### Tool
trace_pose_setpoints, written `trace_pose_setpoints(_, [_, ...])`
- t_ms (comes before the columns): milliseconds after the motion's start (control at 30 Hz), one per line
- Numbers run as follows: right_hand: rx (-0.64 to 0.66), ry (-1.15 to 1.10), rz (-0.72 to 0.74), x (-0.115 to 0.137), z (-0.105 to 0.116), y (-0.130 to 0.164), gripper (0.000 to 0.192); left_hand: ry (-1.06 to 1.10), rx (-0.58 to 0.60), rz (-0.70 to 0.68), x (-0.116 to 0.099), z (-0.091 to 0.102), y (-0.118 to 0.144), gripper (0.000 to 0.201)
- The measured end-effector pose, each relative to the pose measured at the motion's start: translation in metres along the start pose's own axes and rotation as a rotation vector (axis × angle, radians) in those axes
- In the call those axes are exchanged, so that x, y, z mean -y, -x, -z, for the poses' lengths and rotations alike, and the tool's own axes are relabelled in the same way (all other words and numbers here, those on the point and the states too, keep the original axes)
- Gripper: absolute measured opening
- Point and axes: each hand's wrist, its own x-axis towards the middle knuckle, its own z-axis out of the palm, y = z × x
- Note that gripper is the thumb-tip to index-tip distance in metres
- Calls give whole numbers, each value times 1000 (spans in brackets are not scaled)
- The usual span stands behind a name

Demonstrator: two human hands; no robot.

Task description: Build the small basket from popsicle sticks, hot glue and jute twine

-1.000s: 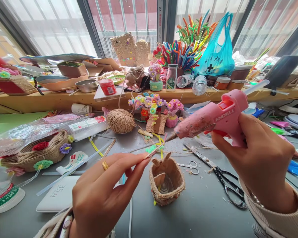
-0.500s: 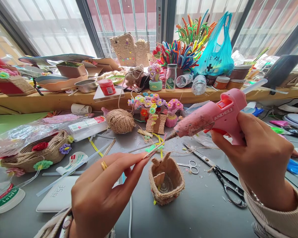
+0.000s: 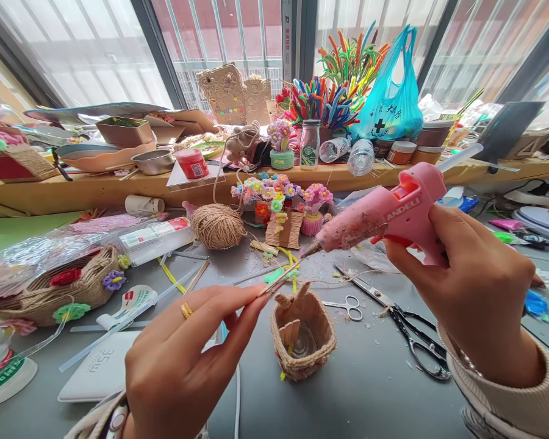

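Your grey table [image 3: 375,390] carries the clutter, so both hands work raised above it. Your right hand [image 3: 476,299] wraps closed around the pink glue gun [image 3: 384,216], tilted down-left so its nozzle meets the stick's tip. Below sits the small jute basket [image 3: 303,334], mouth up (probably kept close for catching drips). Your left hand [image 3: 187,360] pinches 1 thin wooden stick [image 3: 279,275] between thumb and fingertips, far end angled up to the nozzle.
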Motion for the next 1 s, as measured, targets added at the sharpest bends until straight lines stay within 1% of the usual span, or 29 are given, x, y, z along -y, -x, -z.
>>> trace_pose_setpoints(233, [1,18,10,0,0,0,29,9,8,37,-1,-2,-1,6])
trace_pose_setpoints(367, [-5,24,14,0,0,0,31,20,2,27,-2,-3,-1,5])
trace_pose_setpoints(633, [0,34,14,-1,1,0,33,1,10,100,-6,0,1,8])
trace_pose_setpoints(833, [11,23,6,-2,-1,0,36,8,5,64,-3,-1,-4,5])
trace_pose_setpoints(1000, [5,29,-7,-3,-2,1,39,8,33,-16,-1,0,-8,13])
